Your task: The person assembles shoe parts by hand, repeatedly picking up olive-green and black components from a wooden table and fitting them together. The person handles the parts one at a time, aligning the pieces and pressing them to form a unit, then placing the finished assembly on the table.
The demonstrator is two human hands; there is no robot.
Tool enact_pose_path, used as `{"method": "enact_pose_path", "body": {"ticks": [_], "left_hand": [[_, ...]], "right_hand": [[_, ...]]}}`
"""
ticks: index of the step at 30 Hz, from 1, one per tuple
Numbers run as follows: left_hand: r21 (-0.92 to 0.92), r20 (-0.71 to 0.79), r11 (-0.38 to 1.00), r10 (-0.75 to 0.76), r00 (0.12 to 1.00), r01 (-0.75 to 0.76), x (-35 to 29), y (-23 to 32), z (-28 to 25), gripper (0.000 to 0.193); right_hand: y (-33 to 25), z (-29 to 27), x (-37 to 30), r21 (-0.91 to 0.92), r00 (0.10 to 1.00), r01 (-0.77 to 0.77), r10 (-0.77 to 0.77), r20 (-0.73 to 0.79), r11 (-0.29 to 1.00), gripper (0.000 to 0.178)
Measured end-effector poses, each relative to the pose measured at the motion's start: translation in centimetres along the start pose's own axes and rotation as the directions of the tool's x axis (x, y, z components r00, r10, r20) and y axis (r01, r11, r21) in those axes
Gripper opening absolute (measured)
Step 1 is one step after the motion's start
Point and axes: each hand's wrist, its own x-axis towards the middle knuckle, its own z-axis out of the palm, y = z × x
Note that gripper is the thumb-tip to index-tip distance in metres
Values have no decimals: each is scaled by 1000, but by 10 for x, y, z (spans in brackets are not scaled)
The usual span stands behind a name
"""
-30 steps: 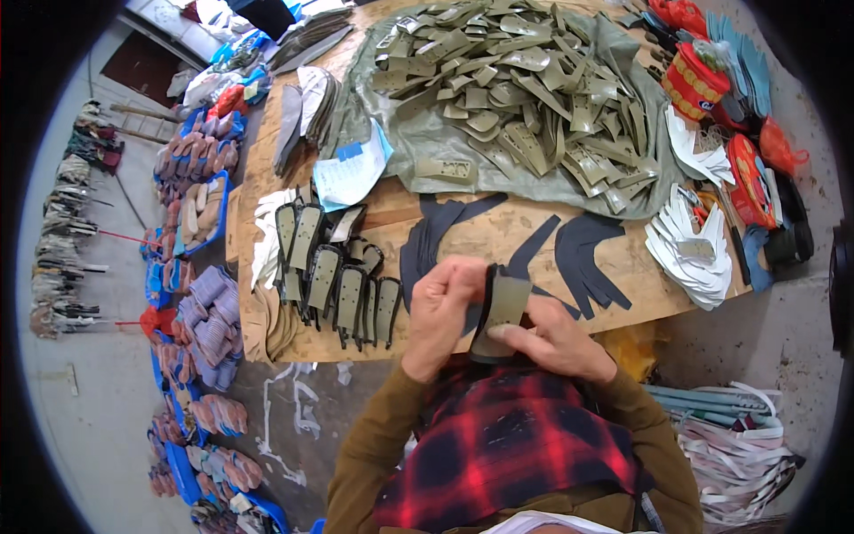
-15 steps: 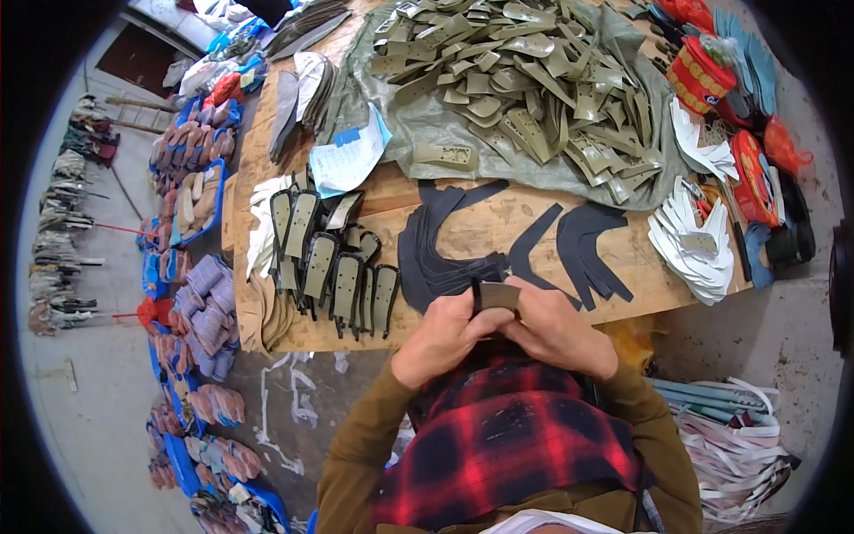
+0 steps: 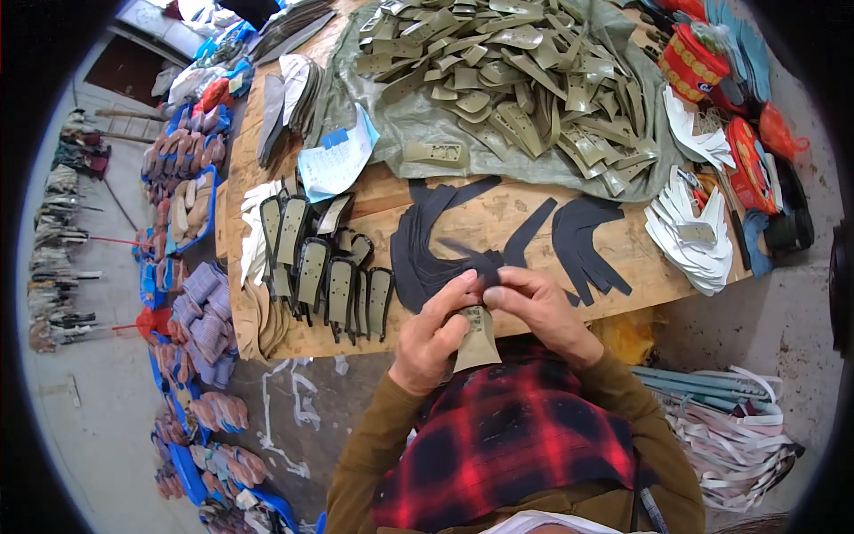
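Observation:
Close to my body, over the table's front edge, my left hand [image 3: 429,343] is closed on an olive curved plastic plate [image 3: 479,345]. The plate's wide end points toward me, and small holes show near my fingers. My right hand [image 3: 547,313] pinches a black fabric strip [image 3: 486,263] at the plate's far end. Part of the strip is blurred, and the fingers hide where it meets the plate. Just beyond my hands lies a stack of curved black fabric pieces [image 3: 414,254]. Left of it, several olive plates with black edging [image 3: 313,269] are bunched together.
A large heap of olive plates [image 3: 520,67] covers a green sheet [image 3: 356,98] at the back. More black pieces [image 3: 583,236] lie to the right, near white cut pieces [image 3: 689,245]. A written paper [image 3: 338,165] lies left of the heap. Blue trays with gloves [image 3: 209,209] line the floor.
The olive plate has turned, its wide end now hanging toward me. My right hand has moved to its far end and now pinches a black strip there. The view has shifted slightly.

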Motion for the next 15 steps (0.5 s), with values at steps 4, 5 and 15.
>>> {"method": "enact_pose_path", "body": {"ticks": [4, 5, 15], "left_hand": [[43, -20, 997, -57, 998, 58, -4, 2, 0, 16], [51, -3, 996, -71, 997, 71, -6, 2, -1, 16], [157, 7, 983, -96, 995, 94, -17, -14, 14, 26]], "right_hand": [[-3, 7, -2, -107, 987, 73, -87, -138, 992, 17], [-5, 13, -4, -78, 980, 91, -104, -172, 993, 17], [8, 31, -2, -418, 883, 259, -389, -264, 871, 16]]}}
